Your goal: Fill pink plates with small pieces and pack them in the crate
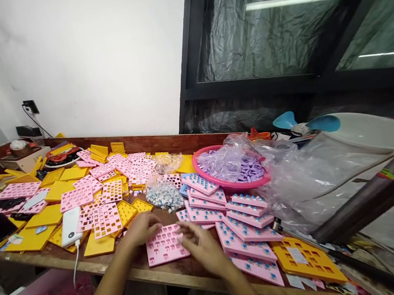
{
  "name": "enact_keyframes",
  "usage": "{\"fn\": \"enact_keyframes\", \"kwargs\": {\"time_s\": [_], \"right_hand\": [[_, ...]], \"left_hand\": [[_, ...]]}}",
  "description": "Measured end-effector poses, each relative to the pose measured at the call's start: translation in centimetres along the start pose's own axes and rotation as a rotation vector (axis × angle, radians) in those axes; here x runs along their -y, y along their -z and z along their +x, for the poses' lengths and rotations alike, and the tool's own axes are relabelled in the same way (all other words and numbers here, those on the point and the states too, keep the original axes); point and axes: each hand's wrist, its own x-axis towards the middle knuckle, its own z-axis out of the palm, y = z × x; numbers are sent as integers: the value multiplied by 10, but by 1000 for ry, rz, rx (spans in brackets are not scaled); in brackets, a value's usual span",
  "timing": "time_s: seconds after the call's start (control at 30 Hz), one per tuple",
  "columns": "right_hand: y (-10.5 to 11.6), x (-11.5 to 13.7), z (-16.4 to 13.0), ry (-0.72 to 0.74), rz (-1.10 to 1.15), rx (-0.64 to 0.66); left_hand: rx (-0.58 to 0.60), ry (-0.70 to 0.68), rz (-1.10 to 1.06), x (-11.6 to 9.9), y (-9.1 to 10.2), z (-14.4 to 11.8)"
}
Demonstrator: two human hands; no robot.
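Observation:
A pink board (166, 249) with rows of small square recesses lies flat at the table's front edge, between my two hands. My left hand (142, 229) is at its upper left corner, fingers bent and close together; what they hold, if anything, is hidden. Over the board's right edge, my right hand (202, 245) has curved fingers with gaps between them, and no held thing shows. Just right of it stand stacks of pink boards (251, 250) with blue pieces in them. Behind the board lies a heap of small white and blue pieces (165, 197).
A pink basket (201, 169) holds purple pieces under clear plastic. Yellow boards (47, 216) and pink perforated sheets crowd the left side, with a white power bank (70, 226) and its cable. A dark slanted bar (372, 188) crosses at right, above a yellow tray (308, 260).

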Motion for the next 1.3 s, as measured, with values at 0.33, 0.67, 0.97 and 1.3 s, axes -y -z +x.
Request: {"fn": "enact_keyframes", "kwargs": {"time_s": [0.33, 0.67, 0.97, 1.3], "right_hand": [[7, -9, 142, -167, -1060, 1], [-8, -47, 148, 99, -864, -47], [-7, -55, 140, 225, -1060, -40], [-9, -39, 134, 128, -1120, 61]], "left_hand": [[-301, -46, 114, 31, -33, 97], [-480, -50, -325, 58, -40, 111], [-620, 47, -105, 58, -12, 103], [-3, -19, 362, 49, 4, 84]]}}
